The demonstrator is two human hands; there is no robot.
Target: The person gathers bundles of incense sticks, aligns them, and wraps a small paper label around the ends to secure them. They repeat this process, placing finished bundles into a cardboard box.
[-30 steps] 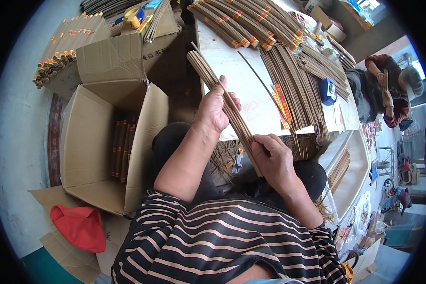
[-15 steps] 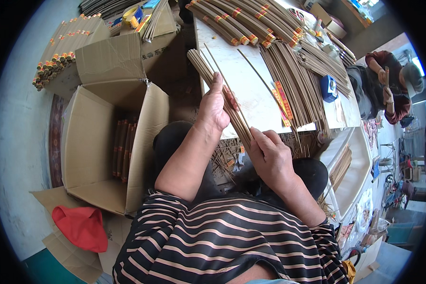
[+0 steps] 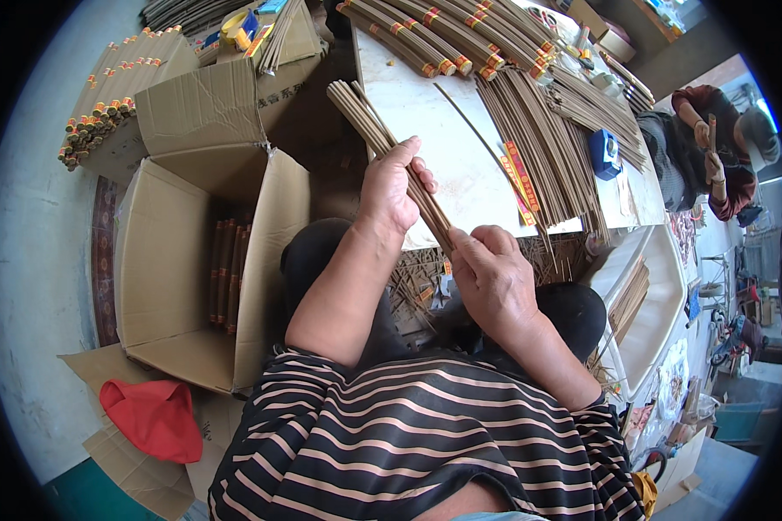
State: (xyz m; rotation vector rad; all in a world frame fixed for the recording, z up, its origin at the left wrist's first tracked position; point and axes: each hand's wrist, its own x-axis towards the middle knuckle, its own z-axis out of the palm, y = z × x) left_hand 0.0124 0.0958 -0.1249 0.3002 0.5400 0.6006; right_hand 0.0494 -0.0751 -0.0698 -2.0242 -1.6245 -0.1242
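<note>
A slim bundle of brown incense sticks (image 3: 354, 111) slants across my lap at the table's near edge. My left hand (image 3: 391, 189) is wrapped round its middle, thumb on top. Lower down, the fingers of my right hand (image 3: 497, 276) close on the bundle's near end and hide its tip. On the white table (image 3: 417, 108) lie many loose incense sticks (image 3: 530, 130). A single stick (image 3: 469, 117) lies apart to their left. Red and yellow paper strips (image 3: 520, 178) rest at the left edge of the loose sticks.
Labelled bundles (image 3: 443, 30) fill the far table; a blue box-shaped object (image 3: 605, 154) stands right. An open cardboard box (image 3: 178, 352) holding wrapped bundles is at left, a red cloth (image 3: 152, 421) below it. A white tub (image 3: 660, 313) stands right. Another person (image 3: 721, 148) works far right.
The stick that stood out from the bundle now lies against the others. The bundle has shifted slightly left and up in my hands, and my right fingers have curled in more.
</note>
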